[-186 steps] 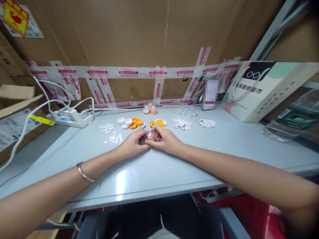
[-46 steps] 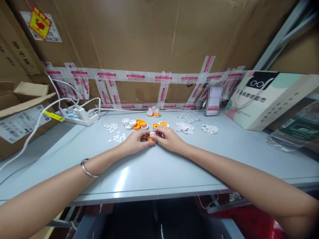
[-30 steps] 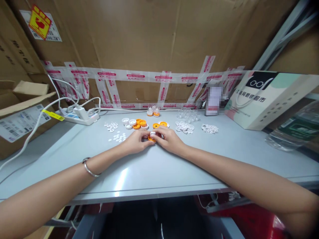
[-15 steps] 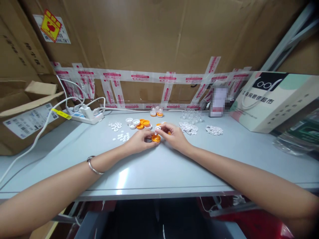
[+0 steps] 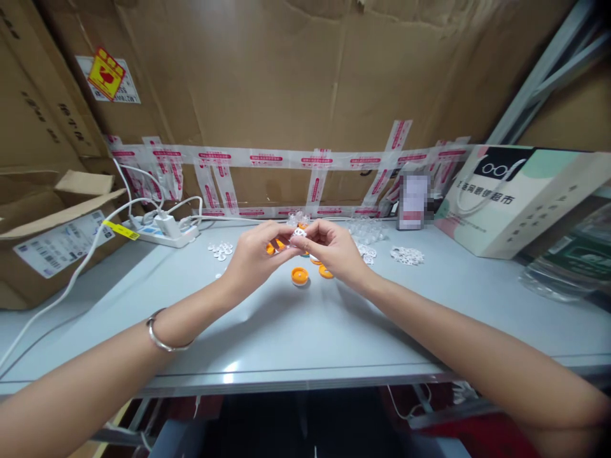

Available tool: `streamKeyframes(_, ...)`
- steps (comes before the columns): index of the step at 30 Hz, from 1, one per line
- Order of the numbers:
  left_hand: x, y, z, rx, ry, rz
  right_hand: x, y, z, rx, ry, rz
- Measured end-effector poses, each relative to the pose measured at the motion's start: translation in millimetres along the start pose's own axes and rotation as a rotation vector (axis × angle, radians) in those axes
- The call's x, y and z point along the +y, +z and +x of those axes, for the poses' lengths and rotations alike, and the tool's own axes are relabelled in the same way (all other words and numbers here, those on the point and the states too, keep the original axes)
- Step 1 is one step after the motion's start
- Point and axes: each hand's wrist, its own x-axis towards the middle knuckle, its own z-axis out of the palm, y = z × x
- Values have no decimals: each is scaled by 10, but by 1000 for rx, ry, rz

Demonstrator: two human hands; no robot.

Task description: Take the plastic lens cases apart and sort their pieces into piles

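Between the fingertips of both hands is a small white openwork plastic piece, held above the table. My left hand pinches it from the left, thumb stretched along below. On the other side my right hand is closed on the same piece with thumb and forefinger. An orange and white round cap rests on the table just below the hands, its hollow side up. Another orange piece lies by the right hand. More orange caps are partly hidden behind the left hand.
White discs lie left of the hands. Clear plastic parts and a pile of white openwork pieces are to the right. A power strip, a phone, a printed carton and a plastic bottle stand around.
Both hands have risen from the table with the white piece. My left hand has let go of the orange and white cap, which now stands alone below. The view has tilted slightly up.
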Motion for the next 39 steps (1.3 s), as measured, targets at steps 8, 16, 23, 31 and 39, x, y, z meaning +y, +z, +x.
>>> streamKeyframes(8,53,86,-28,21,120,27,-17,-103,-127,-58,51,88)
streamKeyframes(16,104,66,-112,92,219,83,-88,-54,-186,-49,48,76)
streamKeyframes(23,65,47,-116,11,320,262,-33,-116,-156,-88,65,6)
streamKeyframes(31,-33,99,-205,-39,385,488,30,-116,-185,-113,44,-247)
streamKeyframes(39,-18,88,-196,-21,384,453,103,-105,-169,-110,66,-134)
